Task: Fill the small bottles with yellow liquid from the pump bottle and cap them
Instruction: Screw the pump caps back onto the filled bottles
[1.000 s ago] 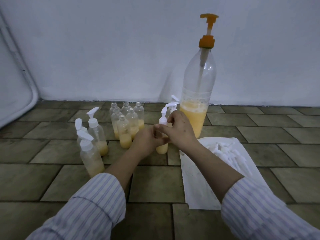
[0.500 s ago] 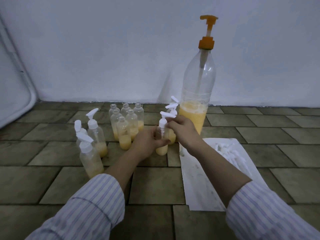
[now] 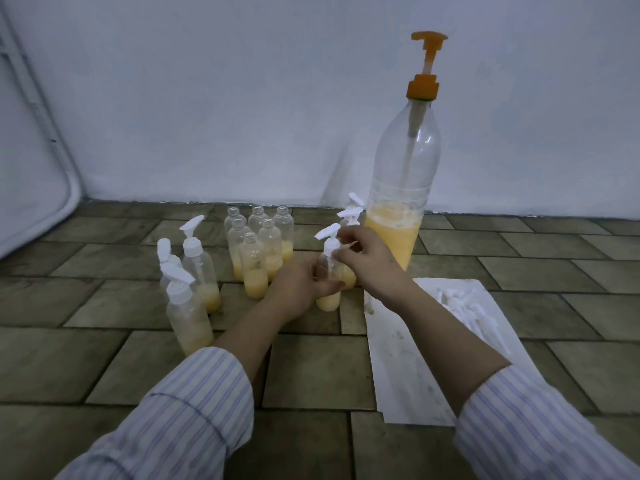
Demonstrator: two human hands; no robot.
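A: Which step is this?

B: Capping, I'd say; the left hand (image 3: 300, 284) grips a small bottle (image 3: 329, 289) round its middle on the floor (image 3: 138, 341), just in front of the pump bottle (image 3: 403, 188); the right hand (image 3: 369, 256) pinches the white cap (image 3: 330, 239) at the collar, as if to twist it home.

A: So the next move?

B: Probably more turns of the collar, with the bottle kept upright; whether the thread is already tight I cannot tell; after that, a fresh cap from the sheet (image 3: 398, 358) on the right, where the spare caps (image 3: 467, 306) lie in a heap.

A: How much is left?

B: A cluster of six open bottles (image 3: 258, 244) stands behind the left hand, each with yellow liquid low inside and a bare neck; three capped bottles (image 3: 188, 282) stand to the left, and two more caps show between the right hand and the pump bottle.

A: And the materials?

B: Clear thin plastic, round-bodied, so likely to flex under a hard squeeze; the caps are white hard plastic with a beaked spout; the pump bottle is tall and clear, its head orange, its liquid cloudy and about a third up; the floor is dull greenish tile.
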